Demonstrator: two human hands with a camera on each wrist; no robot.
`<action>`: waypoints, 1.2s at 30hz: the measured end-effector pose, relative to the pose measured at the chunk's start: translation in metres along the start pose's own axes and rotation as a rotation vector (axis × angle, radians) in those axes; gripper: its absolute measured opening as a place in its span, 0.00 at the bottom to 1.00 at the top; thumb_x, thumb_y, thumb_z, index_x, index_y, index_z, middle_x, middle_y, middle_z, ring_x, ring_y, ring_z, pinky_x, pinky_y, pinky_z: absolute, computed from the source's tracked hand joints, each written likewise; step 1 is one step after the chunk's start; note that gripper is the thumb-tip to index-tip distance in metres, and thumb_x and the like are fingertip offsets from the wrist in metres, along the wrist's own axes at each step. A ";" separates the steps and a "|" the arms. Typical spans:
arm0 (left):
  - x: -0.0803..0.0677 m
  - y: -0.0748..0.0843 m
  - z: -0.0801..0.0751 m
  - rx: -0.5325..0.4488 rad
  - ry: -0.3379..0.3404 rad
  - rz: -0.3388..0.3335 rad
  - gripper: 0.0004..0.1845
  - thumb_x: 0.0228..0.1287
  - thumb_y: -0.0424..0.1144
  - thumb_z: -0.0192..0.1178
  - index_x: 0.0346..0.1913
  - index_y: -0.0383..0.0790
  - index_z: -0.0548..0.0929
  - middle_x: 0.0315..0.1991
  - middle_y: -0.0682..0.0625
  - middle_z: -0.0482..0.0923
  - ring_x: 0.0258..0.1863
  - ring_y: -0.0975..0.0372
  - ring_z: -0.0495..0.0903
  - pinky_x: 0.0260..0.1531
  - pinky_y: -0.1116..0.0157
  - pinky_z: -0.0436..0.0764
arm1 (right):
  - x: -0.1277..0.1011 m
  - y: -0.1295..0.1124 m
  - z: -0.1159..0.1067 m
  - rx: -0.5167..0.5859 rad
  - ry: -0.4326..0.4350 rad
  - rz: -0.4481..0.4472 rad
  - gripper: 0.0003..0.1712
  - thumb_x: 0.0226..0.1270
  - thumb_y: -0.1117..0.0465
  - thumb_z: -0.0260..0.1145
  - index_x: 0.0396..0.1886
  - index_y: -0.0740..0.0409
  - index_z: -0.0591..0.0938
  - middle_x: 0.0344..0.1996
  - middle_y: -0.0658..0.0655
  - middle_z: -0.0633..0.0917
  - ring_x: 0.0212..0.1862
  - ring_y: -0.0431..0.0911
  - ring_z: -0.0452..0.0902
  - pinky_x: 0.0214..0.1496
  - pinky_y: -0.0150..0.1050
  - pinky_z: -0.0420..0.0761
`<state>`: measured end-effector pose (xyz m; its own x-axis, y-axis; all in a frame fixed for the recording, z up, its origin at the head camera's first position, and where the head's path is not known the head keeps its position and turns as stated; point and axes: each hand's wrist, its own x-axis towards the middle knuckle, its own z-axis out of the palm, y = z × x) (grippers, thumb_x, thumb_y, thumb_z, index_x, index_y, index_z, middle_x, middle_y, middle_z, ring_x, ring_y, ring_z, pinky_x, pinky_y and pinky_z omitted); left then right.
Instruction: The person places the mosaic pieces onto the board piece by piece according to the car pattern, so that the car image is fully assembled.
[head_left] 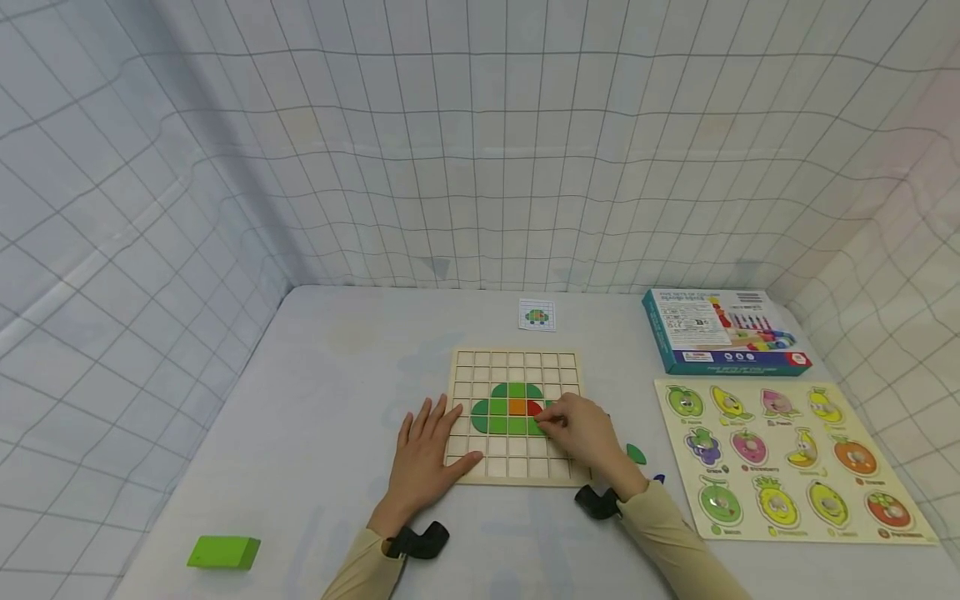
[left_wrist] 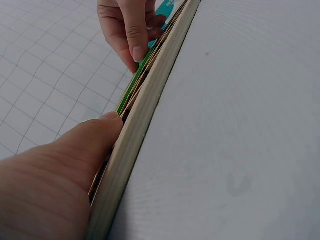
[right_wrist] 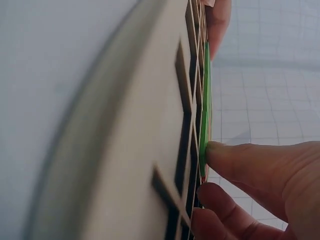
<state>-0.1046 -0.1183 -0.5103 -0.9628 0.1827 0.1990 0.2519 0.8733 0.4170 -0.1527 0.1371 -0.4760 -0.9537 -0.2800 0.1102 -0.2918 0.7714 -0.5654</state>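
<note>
A wooden grid board lies on the white table, with green tiles, an orange square tile and a red rounded tile grouped in its middle cells. My left hand rests with spread fingers on the board's left side, its thumb on the grid near the front. My right hand is over the right part of the board, thumb and fingertips pinching a green tile just below the red one. Its fingers partly hide the tiles there.
A small pattern card lies behind the board. To the right are a loose green piece, a blue piece, a fruit puzzle board and a flat box. A bright green block sits at front left.
</note>
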 end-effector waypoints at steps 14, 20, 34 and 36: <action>0.000 0.002 -0.001 -0.008 -0.010 -0.005 0.41 0.55 0.66 0.55 0.69 0.48 0.63 0.72 0.46 0.52 0.72 0.52 0.46 0.67 0.48 0.42 | -0.006 0.010 -0.009 0.066 -0.087 -0.116 0.09 0.58 0.62 0.67 0.39 0.53 0.86 0.26 0.43 0.77 0.26 0.36 0.67 0.28 0.30 0.70; -0.001 0.001 -0.001 -0.017 -0.004 -0.002 0.41 0.56 0.65 0.55 0.69 0.48 0.63 0.72 0.46 0.53 0.72 0.51 0.46 0.67 0.48 0.42 | -0.013 0.030 -0.029 0.169 -0.018 -0.163 0.09 0.61 0.63 0.65 0.41 0.54 0.85 0.30 0.44 0.81 0.28 0.37 0.71 0.29 0.30 0.74; 0.001 0.000 -0.003 -0.019 -0.004 0.006 0.41 0.56 0.65 0.56 0.69 0.48 0.62 0.72 0.46 0.52 0.72 0.51 0.46 0.67 0.47 0.42 | -0.041 0.079 -0.074 0.125 0.051 0.037 0.08 0.61 0.57 0.66 0.38 0.53 0.85 0.29 0.46 0.82 0.30 0.41 0.72 0.30 0.29 0.74; 0.001 0.000 -0.002 -0.017 -0.005 0.006 0.41 0.56 0.65 0.56 0.69 0.48 0.62 0.72 0.46 0.52 0.72 0.51 0.46 0.67 0.48 0.42 | -0.046 0.083 -0.077 0.125 -0.004 0.061 0.07 0.59 0.57 0.68 0.37 0.52 0.85 0.27 0.46 0.80 0.30 0.41 0.71 0.30 0.29 0.73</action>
<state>-0.1052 -0.1191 -0.5081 -0.9616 0.1904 0.1975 0.2596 0.8643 0.4309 -0.1385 0.2582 -0.4656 -0.9689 -0.2372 0.0699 -0.2220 0.7099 -0.6684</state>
